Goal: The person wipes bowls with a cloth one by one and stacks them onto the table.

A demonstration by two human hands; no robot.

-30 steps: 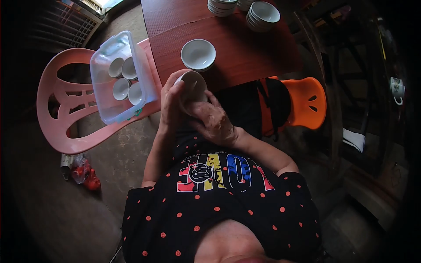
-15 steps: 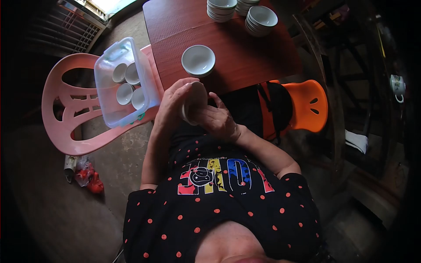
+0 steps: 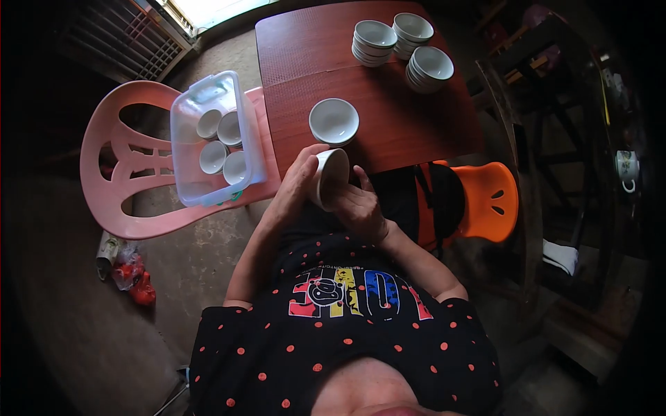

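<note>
A white bowl (image 3: 336,172) is tilted on its side between my hands, just off the table's near edge. My left hand (image 3: 297,186) is closed round its outer side, fingertips at the upper rim. My right hand (image 3: 361,209) has its fingers against the bowl's lower part at the opening, with the thumb raised apart from it. The right fingertips are partly hidden. Just beyond, a short stack of white bowls (image 3: 334,120) stands upright on the red-brown table (image 3: 305,83).
More bowl stacks (image 3: 375,35) stand at the table's far right. On a pink chair (image 3: 94,156) to the left, a clear plastic bin (image 3: 182,173) holds several bowls or cups. An orange stool (image 3: 491,201) is on the right. Red plastic bags (image 3: 142,286) lie on the floor.
The view has shifted, so the table, bin and hands sit further right and lower. Both hands keep the bowl between them, its opening now showing more.
</note>
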